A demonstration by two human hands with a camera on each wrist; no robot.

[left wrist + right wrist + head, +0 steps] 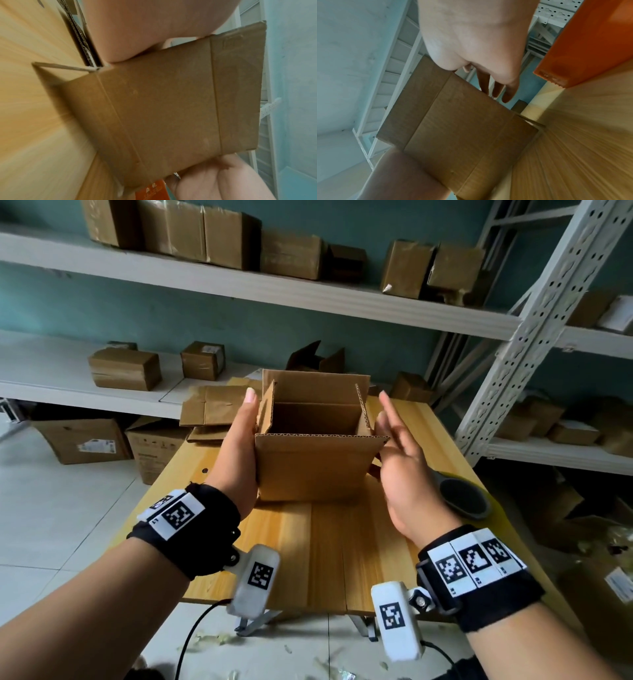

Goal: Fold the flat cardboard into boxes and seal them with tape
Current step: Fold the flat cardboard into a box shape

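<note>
Brown cardboard box, top flaps up, stands on the wooden table at centre frame. Left hand presses flat against its side; right hand hovers beside it, fingers spread. It looks light, stiff and crushable: hold opposite walls.

The open box stands on the table between my left hand and right hand. Flat cardboard lies behind-left, a tape roll right.
</note>
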